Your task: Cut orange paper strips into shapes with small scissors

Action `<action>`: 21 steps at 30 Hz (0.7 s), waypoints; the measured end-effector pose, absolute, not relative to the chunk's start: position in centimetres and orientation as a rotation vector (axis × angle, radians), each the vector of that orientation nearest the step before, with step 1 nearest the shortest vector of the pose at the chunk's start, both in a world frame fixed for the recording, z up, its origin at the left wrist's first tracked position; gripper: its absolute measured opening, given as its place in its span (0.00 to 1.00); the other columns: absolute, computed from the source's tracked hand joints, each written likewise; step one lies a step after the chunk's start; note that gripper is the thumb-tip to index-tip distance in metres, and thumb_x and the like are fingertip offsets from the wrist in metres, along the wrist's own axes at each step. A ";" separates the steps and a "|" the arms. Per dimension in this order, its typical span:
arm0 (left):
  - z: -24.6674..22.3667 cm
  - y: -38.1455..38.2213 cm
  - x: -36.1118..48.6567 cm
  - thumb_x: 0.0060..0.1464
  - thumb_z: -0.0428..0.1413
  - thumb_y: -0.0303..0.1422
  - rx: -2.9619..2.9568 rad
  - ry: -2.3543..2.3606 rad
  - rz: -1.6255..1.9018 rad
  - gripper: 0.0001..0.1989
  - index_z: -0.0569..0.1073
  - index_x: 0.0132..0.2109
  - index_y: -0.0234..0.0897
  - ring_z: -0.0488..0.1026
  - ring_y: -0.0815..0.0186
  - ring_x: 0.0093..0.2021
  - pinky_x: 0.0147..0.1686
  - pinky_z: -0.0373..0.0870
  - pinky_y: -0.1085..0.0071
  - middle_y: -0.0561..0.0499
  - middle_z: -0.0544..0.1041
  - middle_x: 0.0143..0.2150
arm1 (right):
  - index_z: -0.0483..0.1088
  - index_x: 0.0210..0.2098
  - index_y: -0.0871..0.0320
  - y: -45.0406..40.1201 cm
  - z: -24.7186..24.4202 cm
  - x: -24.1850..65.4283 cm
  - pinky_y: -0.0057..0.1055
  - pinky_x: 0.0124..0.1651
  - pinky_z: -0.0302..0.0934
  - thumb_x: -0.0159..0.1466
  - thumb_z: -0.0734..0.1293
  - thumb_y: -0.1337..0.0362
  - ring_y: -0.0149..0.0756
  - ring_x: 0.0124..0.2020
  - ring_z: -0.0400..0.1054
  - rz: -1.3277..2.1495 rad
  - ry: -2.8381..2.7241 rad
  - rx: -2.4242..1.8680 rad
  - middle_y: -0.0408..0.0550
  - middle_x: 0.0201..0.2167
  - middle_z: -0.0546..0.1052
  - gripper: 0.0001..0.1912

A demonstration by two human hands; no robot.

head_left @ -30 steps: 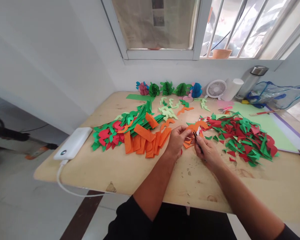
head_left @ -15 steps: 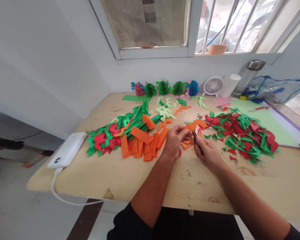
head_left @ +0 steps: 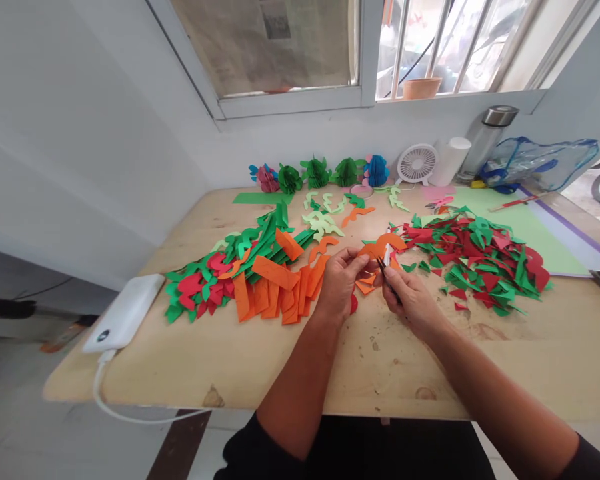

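Observation:
Near the middle of the wooden table (head_left: 170, 373), my left hand (head_left: 341, 283) pinches a wavy-edged orange paper piece (head_left: 390, 241). My right hand (head_left: 409, 297) is closed on a small dark tool (head_left: 387, 280), whose narrow tips touch or lie just below the paper; it looks like scissors or tweezers, I cannot tell which. Left of my left hand lie orange paper strips (head_left: 273, 293) beside a heap of green pieces (head_left: 255, 240). Beyond my right hand is a pile of red and green scraps (head_left: 480, 257).
Folded paper figures (head_left: 316, 173) line the wall, beside a small white fan (head_left: 417, 164) and a glass bottle (head_left: 485, 140). A clear blue-edged bag (head_left: 545, 163) lies at the back right. A white power bank (head_left: 124, 313) with a cable sits at the left edge.
The camera view has shifted slightly, moving the scene a little to the left. Both hands keep their holds, and the orange piece is tilted a little differently between them.

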State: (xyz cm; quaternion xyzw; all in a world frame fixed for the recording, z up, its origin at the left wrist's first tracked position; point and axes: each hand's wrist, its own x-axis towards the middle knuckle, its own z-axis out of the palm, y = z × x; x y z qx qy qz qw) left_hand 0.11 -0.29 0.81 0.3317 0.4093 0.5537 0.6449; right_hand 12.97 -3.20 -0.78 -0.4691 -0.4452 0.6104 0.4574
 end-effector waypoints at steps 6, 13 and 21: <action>1.2 -0.5 0.0 0.42 0.61 0.34 0.781 0.953 1.244 0.08 0.71 0.27 0.35 0.72 0.70 0.27 0.33 0.66 0.72 0.52 0.76 0.25 | 0.66 0.26 0.58 -3.2 -0.6 13.0 0.23 0.14 0.36 0.58 0.64 0.42 0.22 0.12 0.42 1.516 -1.088 -1.167 0.33 0.10 0.55 0.24; 0.9 -0.4 0.1 0.42 0.61 0.35 0.802 0.937 1.244 0.08 0.71 0.27 0.35 0.71 0.70 0.26 0.32 0.66 0.72 0.52 0.75 0.24 | 0.67 0.26 0.58 -3.2 -0.5 12.9 0.23 0.14 0.36 0.57 0.65 0.40 0.22 0.12 0.42 1.504 -1.102 -1.174 0.33 0.10 0.55 0.25; 0.8 -0.4 0.2 0.42 0.61 0.35 0.822 0.914 1.234 0.08 0.71 0.27 0.35 0.69 0.71 0.25 0.31 0.64 0.72 0.52 0.74 0.24 | 0.64 0.23 0.58 -3.2 -0.6 12.9 0.23 0.15 0.36 0.57 0.64 0.40 0.22 0.12 0.42 1.475 -1.123 -1.191 0.33 0.09 0.55 0.26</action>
